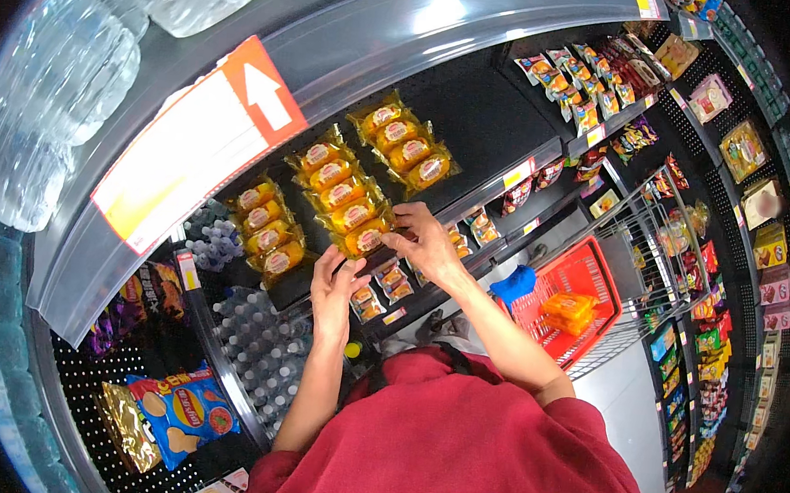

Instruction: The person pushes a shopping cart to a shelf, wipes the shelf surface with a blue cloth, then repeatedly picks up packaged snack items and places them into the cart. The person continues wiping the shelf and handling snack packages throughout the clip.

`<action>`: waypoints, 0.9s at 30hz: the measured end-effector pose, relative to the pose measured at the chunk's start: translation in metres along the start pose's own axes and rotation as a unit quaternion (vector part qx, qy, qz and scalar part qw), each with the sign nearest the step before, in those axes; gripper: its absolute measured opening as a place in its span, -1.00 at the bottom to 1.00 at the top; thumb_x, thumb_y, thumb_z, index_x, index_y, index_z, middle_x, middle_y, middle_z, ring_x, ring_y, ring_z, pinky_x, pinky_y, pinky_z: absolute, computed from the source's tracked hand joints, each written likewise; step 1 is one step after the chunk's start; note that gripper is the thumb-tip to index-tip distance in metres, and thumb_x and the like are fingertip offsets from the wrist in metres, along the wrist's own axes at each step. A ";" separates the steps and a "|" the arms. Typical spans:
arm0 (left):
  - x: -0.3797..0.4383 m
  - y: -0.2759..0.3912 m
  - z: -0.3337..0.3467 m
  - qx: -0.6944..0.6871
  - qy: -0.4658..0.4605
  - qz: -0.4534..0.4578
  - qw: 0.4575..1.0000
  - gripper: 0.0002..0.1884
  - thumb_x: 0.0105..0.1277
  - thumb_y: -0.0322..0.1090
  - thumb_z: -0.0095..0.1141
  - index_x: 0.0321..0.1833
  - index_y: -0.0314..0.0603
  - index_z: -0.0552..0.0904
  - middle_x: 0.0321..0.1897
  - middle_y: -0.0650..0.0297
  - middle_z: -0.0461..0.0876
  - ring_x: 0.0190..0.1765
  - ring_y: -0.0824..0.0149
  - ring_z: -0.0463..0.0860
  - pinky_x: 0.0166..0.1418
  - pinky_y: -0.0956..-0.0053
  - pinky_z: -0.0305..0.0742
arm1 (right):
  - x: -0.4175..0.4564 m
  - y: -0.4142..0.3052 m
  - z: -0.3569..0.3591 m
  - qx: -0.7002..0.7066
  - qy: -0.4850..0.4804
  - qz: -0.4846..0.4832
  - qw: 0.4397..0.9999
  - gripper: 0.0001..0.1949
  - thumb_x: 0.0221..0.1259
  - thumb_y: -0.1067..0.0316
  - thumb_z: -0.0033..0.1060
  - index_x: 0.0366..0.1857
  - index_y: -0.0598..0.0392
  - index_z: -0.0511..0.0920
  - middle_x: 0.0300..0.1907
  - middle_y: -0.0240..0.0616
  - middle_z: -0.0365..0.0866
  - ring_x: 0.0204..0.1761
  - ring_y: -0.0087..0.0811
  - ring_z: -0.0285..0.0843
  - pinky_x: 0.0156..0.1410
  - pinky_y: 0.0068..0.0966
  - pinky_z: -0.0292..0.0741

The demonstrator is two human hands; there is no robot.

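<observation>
Several yellow packaged cakes in clear wrap stand in three rows on a black shelf. Both hands are at the front end of the middle row. My right hand has its thumb and fingers around the right side of the front cake pack. At that pack's near left corner is my left hand, fingers curved and spread, with nothing clearly gripped. The left row and the right row lie untouched to either side.
A red basket with orange packs and a blue item sits in a wire cart at right. Bottled water and chip bags are at lower left. A price sign hangs at the upper shelf edge.
</observation>
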State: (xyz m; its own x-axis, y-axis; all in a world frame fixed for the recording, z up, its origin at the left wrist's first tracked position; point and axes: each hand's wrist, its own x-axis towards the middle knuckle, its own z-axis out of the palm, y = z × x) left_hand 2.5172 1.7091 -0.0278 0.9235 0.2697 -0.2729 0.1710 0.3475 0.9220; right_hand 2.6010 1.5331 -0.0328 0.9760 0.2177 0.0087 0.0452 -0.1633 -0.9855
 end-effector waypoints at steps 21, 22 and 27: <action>-0.012 0.023 0.005 0.423 0.097 0.330 0.838 -0.55 0.26 -0.46 0.23 0.24 -0.23 0.56 0.26 -0.03 0.49 0.28 -0.05 0.47 0.43 0.12 0.33 | -0.176 0.128 -0.188 -0.008 0.287 0.157 0.945 -0.80 0.31 0.36 0.38 -0.09 0.16 0.63 -0.33 -0.40 0.62 -0.34 -0.62 0.50 -0.25 -0.58 0.47; -0.009 0.031 -0.005 0.478 0.135 0.336 0.800 -0.55 0.26 -0.43 0.25 0.24 -0.23 0.56 0.30 -0.04 0.47 0.36 -0.09 0.40 0.48 0.08 0.24 | -0.195 0.161 -0.207 -0.032 0.309 0.214 0.926 -0.79 0.28 0.33 0.39 -0.12 0.18 0.63 -0.35 -0.39 0.60 -0.37 -0.60 0.46 -0.25 -0.55 0.47; -0.003 0.041 -0.039 0.574 0.200 0.255 0.752 -0.37 0.31 -0.38 0.25 0.48 -0.03 0.44 0.51 -0.13 0.21 0.46 -0.18 0.29 0.54 -0.01 0.13 | -0.286 0.321 -0.268 -0.307 0.312 0.266 0.859 -0.65 0.17 0.21 0.46 -0.07 0.20 0.60 -0.27 -0.09 0.72 -0.53 -0.43 0.61 -0.44 -0.52 0.57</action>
State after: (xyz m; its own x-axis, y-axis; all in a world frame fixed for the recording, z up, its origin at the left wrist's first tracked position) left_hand 2.5077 1.7578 0.0003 0.8319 0.4321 0.3481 0.2246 -0.8359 0.5008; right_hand 2.3938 1.1606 -0.3065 0.8082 -0.5726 -0.1378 -0.5265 -0.5976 -0.6047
